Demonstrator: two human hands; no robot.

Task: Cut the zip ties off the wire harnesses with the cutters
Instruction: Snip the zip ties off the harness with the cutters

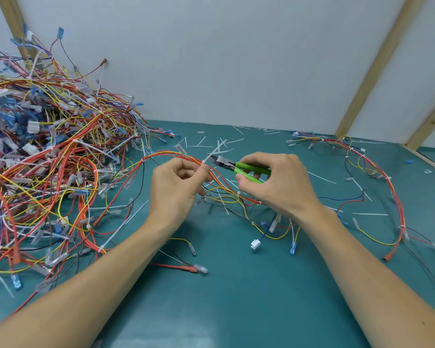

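Observation:
My left hand (178,187) pinches a wire harness (161,154) of red, orange and yellow wires, held up above the teal mat. A white zip tie (212,153) sticks up from the bundle just beyond my left thumb. My right hand (281,182) grips the green-handled cutters (239,167). Their dark jaws point left and sit at the base of that zip tie. Further white ties ring the same harness, one below the cutters (238,193) and one left of my left hand (143,160).
A big tangled pile of harnesses (48,146) fills the left side. Another harness (377,172) loops at the right. Cut zip tie pieces (206,143) lie scattered on the teal mat (236,285). A white wall with wooden battens (377,66) closes the back.

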